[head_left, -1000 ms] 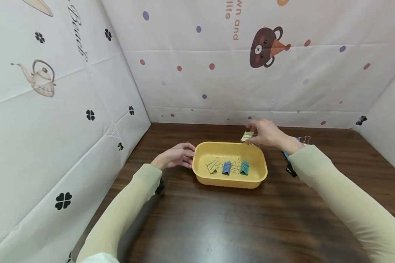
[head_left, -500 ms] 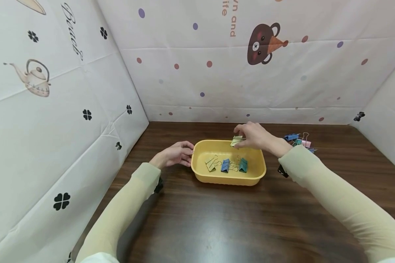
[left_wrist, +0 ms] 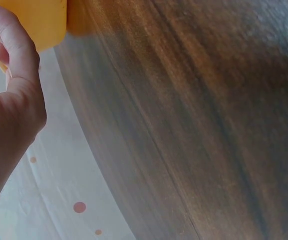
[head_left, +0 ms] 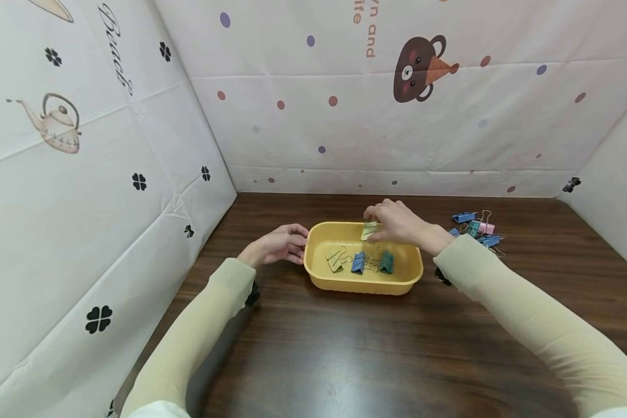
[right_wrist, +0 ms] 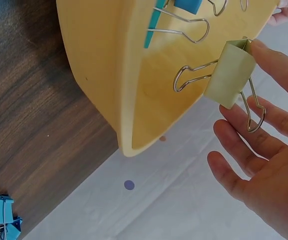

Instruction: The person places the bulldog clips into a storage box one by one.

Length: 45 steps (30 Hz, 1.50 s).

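My right hand (head_left: 394, 222) pinches a pale yellow binder clip (right_wrist: 230, 74) between thumb and fingers. It holds the clip over the back part of a yellow plastic bin (head_left: 363, 287). Inside the bin lie another yellow binder clip (head_left: 335, 264), a blue one (head_left: 358, 263) and a dark green one (head_left: 386, 262), their wire handles folded out. At the bin's left end, my left hand (head_left: 279, 244) rests its loosely bent fingers against the rim and outer wall. The left wrist view shows only part of this hand (left_wrist: 19, 80) beside the bin.
To the right of the bin, a small heap of blue, green and pink binder clips (head_left: 485, 227) lies on the dark wooden table (head_left: 334, 354). White printed sheets (head_left: 313, 133) stand along the table's back and both sides.
My right hand has carried the yellow clip left and slightly forward, from the bin's back right edge to over its inside. The heap at right has come into fuller view. My left hand stays put.
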Motion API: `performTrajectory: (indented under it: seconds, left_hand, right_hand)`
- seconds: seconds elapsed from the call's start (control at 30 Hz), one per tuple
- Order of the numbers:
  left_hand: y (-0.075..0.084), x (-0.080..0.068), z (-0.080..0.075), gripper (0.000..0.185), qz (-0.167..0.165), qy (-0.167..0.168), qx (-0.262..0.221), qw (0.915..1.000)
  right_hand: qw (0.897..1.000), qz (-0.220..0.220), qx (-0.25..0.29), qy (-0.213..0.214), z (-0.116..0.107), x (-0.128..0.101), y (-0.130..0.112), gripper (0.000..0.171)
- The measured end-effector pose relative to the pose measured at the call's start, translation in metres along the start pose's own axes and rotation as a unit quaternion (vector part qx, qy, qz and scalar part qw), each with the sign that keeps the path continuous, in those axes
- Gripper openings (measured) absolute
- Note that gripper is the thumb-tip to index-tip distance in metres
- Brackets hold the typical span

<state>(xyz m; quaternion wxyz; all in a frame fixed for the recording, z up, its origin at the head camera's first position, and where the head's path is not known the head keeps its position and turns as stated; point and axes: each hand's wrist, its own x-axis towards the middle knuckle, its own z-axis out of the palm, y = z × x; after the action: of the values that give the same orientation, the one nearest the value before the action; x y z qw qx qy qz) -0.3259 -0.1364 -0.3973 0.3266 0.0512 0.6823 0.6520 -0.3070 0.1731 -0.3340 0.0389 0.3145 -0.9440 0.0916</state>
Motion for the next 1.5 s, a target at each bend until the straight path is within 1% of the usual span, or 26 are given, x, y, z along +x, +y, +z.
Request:
performTrajectory:
  seconds: [0.23, 0.4, 0.53, 0.7, 0.97, 1.13, 1.2, 1.27, 1.43, 1.5]
  left_hand:
    - [0.000, 0.001, 0.000, 0.030, -0.002, -0.003, 0.006, 1.0000]
    - [0.001, 0.000, 0.000, 0.032, -0.003, -0.009, 0.003, 0.9999]
    - [0.001, 0.000, -0.001, 0.027, -0.004, -0.008, 0.000, 1.0000]
    - [0.001, 0.001, -0.002, 0.023, -0.004, -0.003, 0.000, 1.0000]
    - [-0.001, 0.001, -0.001, 0.027, -0.003, -0.005, 0.010, 0.9999]
    - [0.000, 0.001, -0.002, 0.025, 0.003, -0.003, 0.014, 0.9999]
    - [0.000, 0.001, -0.002, 0.025, 0.003, -0.002, 0.012, 0.9999]
    - [0.000, 0.001, -0.002, 0.024, 0.001, -0.003, 0.011, 0.9999]
    - [-0.001, 0.001, -0.002, 0.024, 0.000, -0.004, 0.009, 1.0000]
    - [-0.001, 0.001, -0.001, 0.024, 0.002, -0.005, 0.011, 0.9999]
  right_hand:
    - [1.000, -0.006, 0.000, 0.002, 0.002, -0.003, -0.002, 0.050]
    - [1.000, 0.000, 0.002, 0.020, -0.005, -0.006, 0.005, 0.043]
    - [0.999, 0.024, 0.010, 0.039, -0.012, -0.012, 0.024, 0.039]
    - [0.996, 0.067, 0.025, 0.046, -0.020, -0.026, 0.061, 0.040]
    - [0.989, 0.149, 0.020, 0.017, -0.028, -0.058, 0.109, 0.047]
    - [0.985, 0.171, 0.007, -0.003, -0.027, -0.074, 0.129, 0.053]
    - [0.985, 0.173, -0.003, -0.017, -0.025, -0.078, 0.134, 0.056]
    - [0.985, 0.169, -0.017, -0.033, -0.023, -0.081, 0.137, 0.056]
    - [0.986, 0.143, -0.052, -0.073, -0.016, -0.085, 0.140, 0.043]
    - [0.985, 0.136, -0.063, -0.082, -0.014, -0.086, 0.140, 0.039]
